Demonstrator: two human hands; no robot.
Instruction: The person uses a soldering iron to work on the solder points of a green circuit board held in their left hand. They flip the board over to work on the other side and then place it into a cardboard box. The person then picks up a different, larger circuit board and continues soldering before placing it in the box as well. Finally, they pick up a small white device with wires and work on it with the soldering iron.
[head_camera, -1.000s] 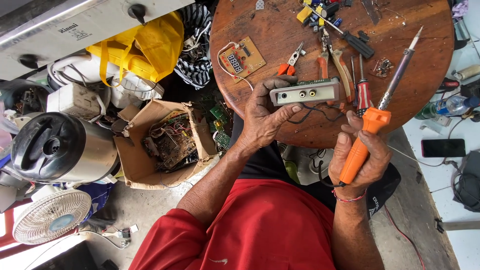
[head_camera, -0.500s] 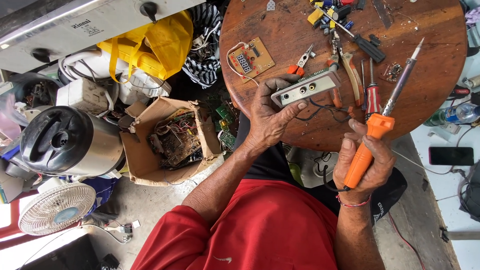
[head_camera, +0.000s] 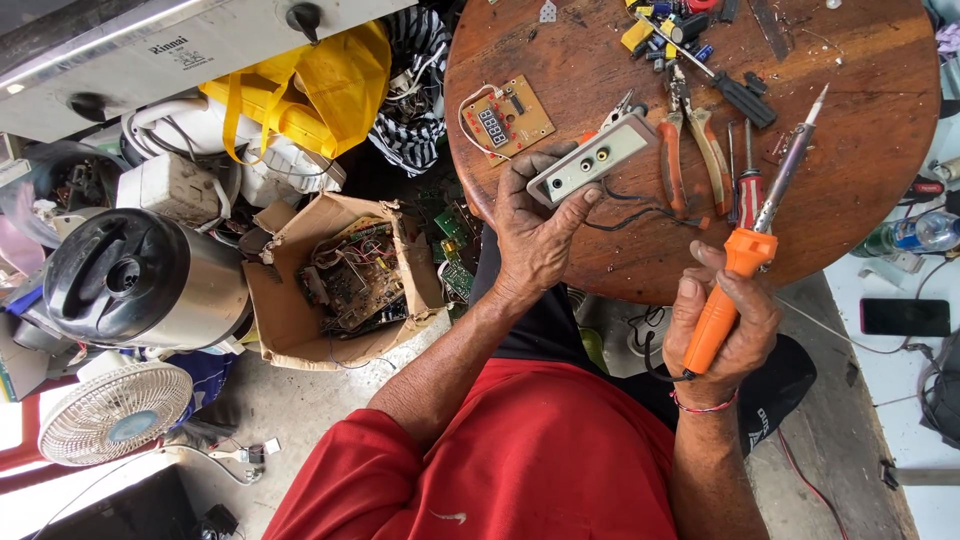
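Observation:
My left hand (head_camera: 535, 235) grips a small grey connector panel (head_camera: 592, 160) with round sockets, holding it over the near edge of the round wooden table (head_camera: 870, 190); dark wires hang from it. My right hand (head_camera: 722, 325) is closed on the orange handle of a soldering iron (head_camera: 745, 250), whose metal tip points up and away over the table. A small circuit board with a digit display (head_camera: 507, 117) lies just left of the panel. Pliers (head_camera: 690, 140) and a red screwdriver (head_camera: 750, 190) lie between the two hands.
Screwdrivers and small parts (head_camera: 690, 40) litter the table's far side. On the floor at left are a cardboard box of circuit boards (head_camera: 350, 275), a steel pot with black lid (head_camera: 140, 280), a yellow bag (head_camera: 310, 90) and a small fan (head_camera: 110, 410). A phone (head_camera: 905, 316) lies at right.
The view has shifted slightly. My left hand has turned the grey panel a little and lifted it; my right hand has held the soldering iron in nearly the same pose.

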